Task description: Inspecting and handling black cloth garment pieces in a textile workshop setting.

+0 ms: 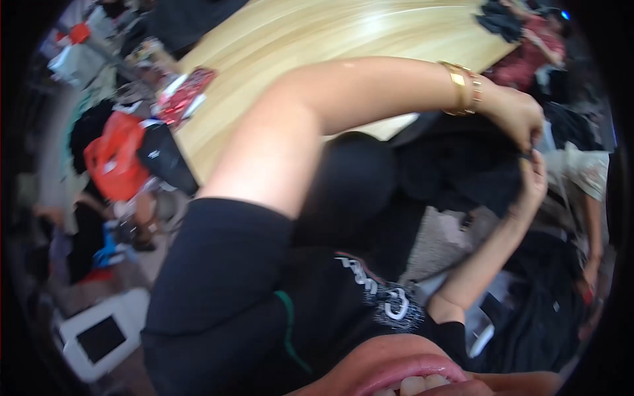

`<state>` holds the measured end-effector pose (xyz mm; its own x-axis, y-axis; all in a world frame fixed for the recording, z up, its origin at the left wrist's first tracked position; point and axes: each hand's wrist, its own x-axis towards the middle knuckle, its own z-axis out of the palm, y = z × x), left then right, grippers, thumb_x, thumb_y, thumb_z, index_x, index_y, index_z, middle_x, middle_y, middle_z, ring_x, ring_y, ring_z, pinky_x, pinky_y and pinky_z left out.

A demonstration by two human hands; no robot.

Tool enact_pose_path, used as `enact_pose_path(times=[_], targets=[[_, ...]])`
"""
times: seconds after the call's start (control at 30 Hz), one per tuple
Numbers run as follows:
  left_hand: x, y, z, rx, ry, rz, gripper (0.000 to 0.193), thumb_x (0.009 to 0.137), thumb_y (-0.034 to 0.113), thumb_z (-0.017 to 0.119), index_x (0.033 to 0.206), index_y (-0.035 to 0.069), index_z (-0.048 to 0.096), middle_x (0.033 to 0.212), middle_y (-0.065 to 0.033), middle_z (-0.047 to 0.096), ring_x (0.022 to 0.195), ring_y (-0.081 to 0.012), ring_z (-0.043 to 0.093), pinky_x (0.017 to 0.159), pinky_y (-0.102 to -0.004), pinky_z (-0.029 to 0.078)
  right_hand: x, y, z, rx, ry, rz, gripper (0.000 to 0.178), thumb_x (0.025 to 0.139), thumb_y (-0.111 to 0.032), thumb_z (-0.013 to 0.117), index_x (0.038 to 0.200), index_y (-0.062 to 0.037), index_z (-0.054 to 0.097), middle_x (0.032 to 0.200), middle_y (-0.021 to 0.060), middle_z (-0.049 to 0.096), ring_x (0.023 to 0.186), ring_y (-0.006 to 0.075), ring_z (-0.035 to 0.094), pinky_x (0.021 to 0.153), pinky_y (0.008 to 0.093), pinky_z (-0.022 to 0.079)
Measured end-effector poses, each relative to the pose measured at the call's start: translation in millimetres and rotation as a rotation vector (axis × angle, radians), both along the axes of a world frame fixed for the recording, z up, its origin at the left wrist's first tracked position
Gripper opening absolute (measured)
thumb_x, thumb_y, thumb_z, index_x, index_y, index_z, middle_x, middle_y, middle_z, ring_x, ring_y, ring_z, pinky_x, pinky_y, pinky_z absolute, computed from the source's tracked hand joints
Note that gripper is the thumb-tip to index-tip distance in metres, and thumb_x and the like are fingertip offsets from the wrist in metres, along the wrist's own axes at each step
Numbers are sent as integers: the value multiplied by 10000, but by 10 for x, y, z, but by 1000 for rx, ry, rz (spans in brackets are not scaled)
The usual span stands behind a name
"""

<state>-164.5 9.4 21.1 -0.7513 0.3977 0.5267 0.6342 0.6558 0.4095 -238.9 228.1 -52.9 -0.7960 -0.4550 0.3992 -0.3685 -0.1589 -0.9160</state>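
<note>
Left hand (518, 115) stretched far across, gold bangles (462, 89) at wrist, pinching black garment (456, 165); right hand (533, 173) bent upward, gripping same fabric beside it.

The left hand (518, 115), with gold bangles (464, 89) at the wrist, and the right hand (533, 175) meet at about three o'clock, both pinching the edge of a black garment (456, 165) just below the left forearm. A pale wooden table (317, 39) spreads toward twelve o'clock. At nine o'clock lies a red bag (112, 158), with a red patterned packet (185, 96) at ten o'clock. A white tablet (99, 336) sits at seven o'clock.
</note>
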Motion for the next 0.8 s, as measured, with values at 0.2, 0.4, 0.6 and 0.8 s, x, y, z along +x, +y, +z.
enact_pose_path(times=[0.2,0.4,0.6,0.8], targets=[[-126,-67,-1664,385,-652,119,353,689,342,786,916,78,729,900,-65,710,856,-175,656,752,-316,503,-43,-39,-1424,-35,-626,332,400,875,-10,618,1255,22,501,1091,89,625,957,140,619,866,250,482],[193,-104,-2057,235,-962,100,337,693,298,800,918,62,720,911,-67,688,868,-160,631,755,-282,483,517,-127,-2431,-287,-931,430,332,878,-36,617,1195,-3,525,1113,112,630,950,146,633,847,253,501],[282,-26,-1833,400,-1029,202,277,665,252,825,835,65,712,825,-41,679,767,-119,609,679,-257,475,337,2,-2305,-205,-935,555,301,870,-15,621,1161,-11,545,1061,100,651,905,133,647,814,227,512],[288,92,-1721,378,-1041,267,239,683,231,811,807,51,715,754,-30,675,709,-111,615,644,-258,480,380,15,-2262,-240,-918,526,275,859,-1,629,1124,-14,558,1025,83,656,907,122,640,811,229,509]])
